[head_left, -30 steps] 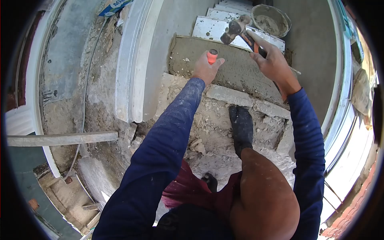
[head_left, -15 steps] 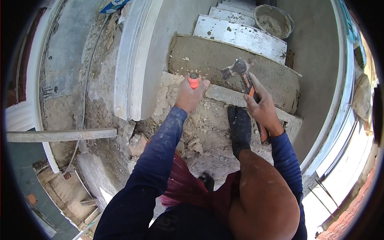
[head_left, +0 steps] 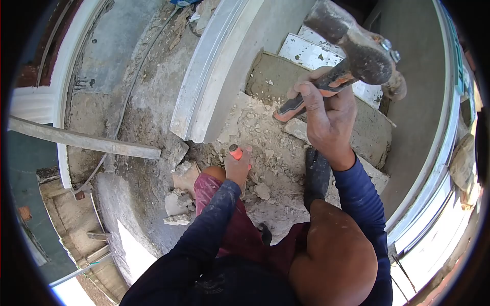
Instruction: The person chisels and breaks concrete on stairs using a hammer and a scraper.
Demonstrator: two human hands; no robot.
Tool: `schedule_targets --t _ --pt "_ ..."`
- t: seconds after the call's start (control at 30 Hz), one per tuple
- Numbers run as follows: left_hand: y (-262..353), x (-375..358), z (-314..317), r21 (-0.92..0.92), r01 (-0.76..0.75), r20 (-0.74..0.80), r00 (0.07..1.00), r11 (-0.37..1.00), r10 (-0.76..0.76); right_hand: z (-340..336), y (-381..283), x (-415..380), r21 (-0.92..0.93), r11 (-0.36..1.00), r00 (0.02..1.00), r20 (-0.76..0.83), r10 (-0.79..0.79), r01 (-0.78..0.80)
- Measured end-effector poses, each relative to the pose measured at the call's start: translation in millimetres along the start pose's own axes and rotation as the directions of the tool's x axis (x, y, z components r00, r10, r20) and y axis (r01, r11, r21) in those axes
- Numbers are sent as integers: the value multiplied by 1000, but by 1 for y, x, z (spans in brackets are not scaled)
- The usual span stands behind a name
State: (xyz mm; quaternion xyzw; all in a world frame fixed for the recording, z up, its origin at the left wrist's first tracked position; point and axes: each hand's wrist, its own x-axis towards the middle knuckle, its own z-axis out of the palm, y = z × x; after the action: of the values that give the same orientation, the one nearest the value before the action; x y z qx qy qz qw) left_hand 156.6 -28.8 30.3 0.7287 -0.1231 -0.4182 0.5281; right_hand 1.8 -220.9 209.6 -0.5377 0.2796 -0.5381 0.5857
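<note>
My left hand [head_left: 238, 168] is closed around a chisel [head_left: 235, 150] with an orange-red grip and a dark top end; its lower part is hidden by the hand and I cannot see the tip. Below and around it lies broken rubble [head_left: 270, 158] on the dusty ground. Raised close to the camera, my right hand [head_left: 329, 120] grips a hammer [head_left: 352, 43] by its black and orange handle. The hammer's worn, dirty metal head points up and away, in front of the steps.
A step with damp-looking mortar [head_left: 370, 135] lies ahead, with white speckled steps [head_left: 298, 51] behind it. At left, a pale door frame [head_left: 204, 97] stands near the rubble, and a wooden plank [head_left: 87, 140] juts in. Concrete chunks [head_left: 176, 204] lie by my left knee.
My left hand has come down and nearer with the chisel, from the step's edge to the rubble. My right hand has lifted the hammer toward the camera. The view has shifted.
</note>
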Motion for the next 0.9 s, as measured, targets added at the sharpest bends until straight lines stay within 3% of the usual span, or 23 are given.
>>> schedule_targets --t 0.07,0.1,0.17,0.27,0.4,0.5,0.6,0.7,0.77,0.8,0.83,0.9 --pt "12 3 -9 39 -14 9 1000 999 14 9 47 -23 -42 991 989 77 127 -124" --pt "18 2 -15 59 -16 7 1000 998 15 -3 108 -44 -223 967 967 190 171 -127" --pt "30 1 -18 98 -28 -27 999 995 30 -15 145 -54 -440 896 914 336 228 -61" --pt "35 11 -17 157 29 35 999 987 -35 -11 107 -55 -470 883 877 417 238 -16" --pt "14 16 -2 330 68 243 958 942 -154 -38 51 -57 -397 856 863 239 446 -332" --pt "-9 -15 21 594 -298 437 899 747 11 -83 51 -78 -651 734 925 127 358 -194" --pt "-36 -37 38 686 -381 596 783 620 -178 -132 67 -128 -704 615 875 -21 483 -356" --pt "-4 -23 55 761 -341 591 715 552 -373 -161 71 -181 -710 533 829 -128 545 -460" --pt "19 12 74 692 -486 543 837 534 58 -162 66 -207 -678 514 797 -181 577 -526" --pt "24 39 86 664 -638 562 769 388 303 -162 65 -217 -660 506 781 -202 591 -554" --pt "28 63 96 634 -747 573 628 201 527 -162 70 -225 -635 533 792 -221 569 -560" --pt "11 91 94 640 -768 704 573 -26 421 -164 82 -241 -579 583 808 -264 527 -570"
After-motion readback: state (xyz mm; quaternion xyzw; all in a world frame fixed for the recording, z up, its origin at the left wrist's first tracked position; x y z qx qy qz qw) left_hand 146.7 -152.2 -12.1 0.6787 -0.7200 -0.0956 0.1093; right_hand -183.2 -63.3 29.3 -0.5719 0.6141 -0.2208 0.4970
